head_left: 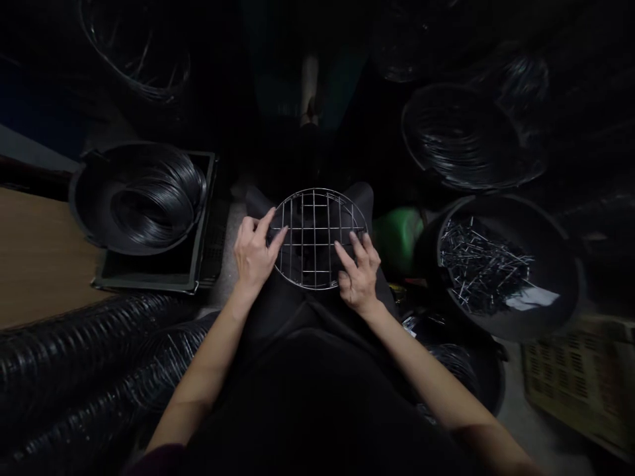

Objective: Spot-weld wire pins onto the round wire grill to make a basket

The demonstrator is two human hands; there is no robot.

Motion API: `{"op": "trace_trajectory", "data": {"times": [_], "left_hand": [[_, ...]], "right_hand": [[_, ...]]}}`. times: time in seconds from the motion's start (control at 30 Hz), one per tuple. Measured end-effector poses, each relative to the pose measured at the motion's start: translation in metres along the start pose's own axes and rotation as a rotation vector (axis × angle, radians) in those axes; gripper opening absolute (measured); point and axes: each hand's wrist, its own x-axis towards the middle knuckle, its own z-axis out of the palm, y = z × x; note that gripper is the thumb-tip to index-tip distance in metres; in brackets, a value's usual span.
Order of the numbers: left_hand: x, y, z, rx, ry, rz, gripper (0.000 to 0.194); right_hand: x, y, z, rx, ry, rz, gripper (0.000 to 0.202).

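Observation:
A round wire rack point(315, 244), a metal ring crossed by a grid of thin rods, lies level above my dark-clothed lap. On its left rim is my left hand point(255, 254), with the thumb over the grid and the index finger at the edge. My right hand point(360, 271) holds the opposite rim, its fingertips reaching onto the rods near the edge. What the fingers do beneath the rim is hidden.
To the left, a black tub point(89, 198) with coiled wire point(159, 205) rests on a crate point(149, 281). Stacked wire rings point(74, 350) lie at lower left. At right, another tub point(560, 264) contains short metal pieces point(481, 264), near a yellowish basket point(570, 370).

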Motion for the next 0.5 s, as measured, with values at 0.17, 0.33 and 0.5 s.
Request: {"op": "trace_trajectory", "data": {"times": [0.17,0.33,0.5], "left_hand": [[-0.006,-0.008,0.003,0.052,-0.015,0.042,0.053],[0.001,-0.043,0.003,-0.282,-0.002,-0.030,0.076],[0.012,-0.081,0.011,-0.518,0.263,-0.395,0.067]], "right_hand": [[-0.017,0.000,0.029,0.085,0.015,0.033,0.058],[0.030,0.048,-0.015,0.019,0.267,-0.068,0.049],[0.167,0.141,-0.080,-0.038,0.281,0.022,0.038]]}}
